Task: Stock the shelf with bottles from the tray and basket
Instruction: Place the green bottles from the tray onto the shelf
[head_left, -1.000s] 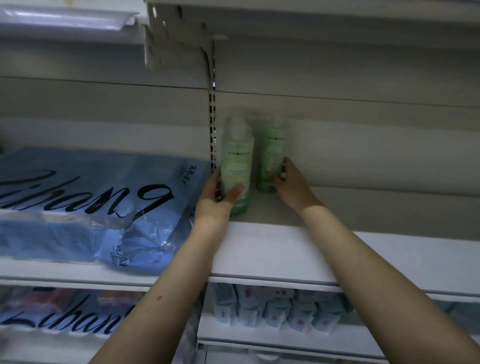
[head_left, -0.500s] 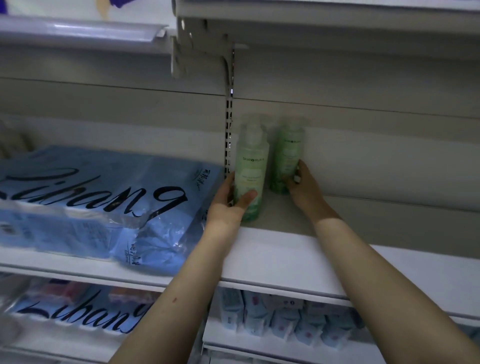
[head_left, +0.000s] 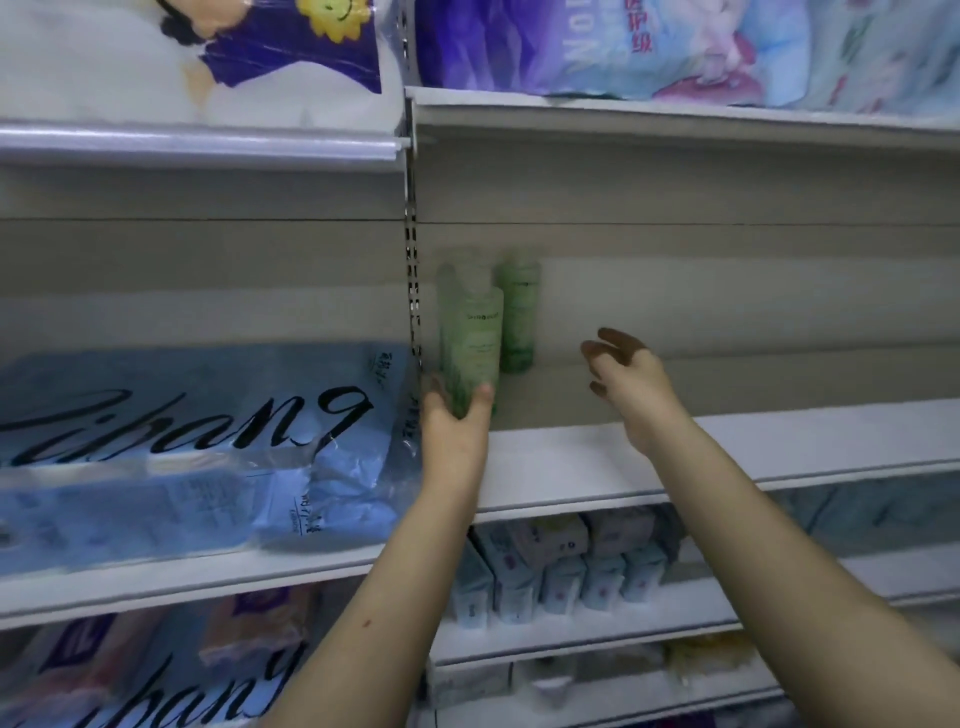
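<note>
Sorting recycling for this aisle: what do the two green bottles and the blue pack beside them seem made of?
Front bottle, gripped by the left hand: likely translucent green plastic; it looks see-through, with printed text. Rear bottle: seemingly the same, dimmer in shadow. Blue pack: thin glossy plastic film, creased and glinting.

Counting green bottles: two are standing at 12 o'clock, front bottle (head_left: 471, 332) and rear bottle (head_left: 519, 317). Two hands are showing: left hand (head_left: 454, 421) near centre, right hand (head_left: 623, 374) at 3 o'clock of it. Two blue script-lettered packs are lying here: upper blue pack (head_left: 208, 441) at 9, lower blue pack (head_left: 130, 675) at 7. The top shelves are looking like three packs: cartoon pack (head_left: 208, 52) at 11, purple pack (head_left: 519, 41) at 12, pastel pack (head_left: 857, 47) at 1. Small boxes (head_left: 561, 571) at 5 o'clock are blurring, with about five in the front row and no firm total.
</note>
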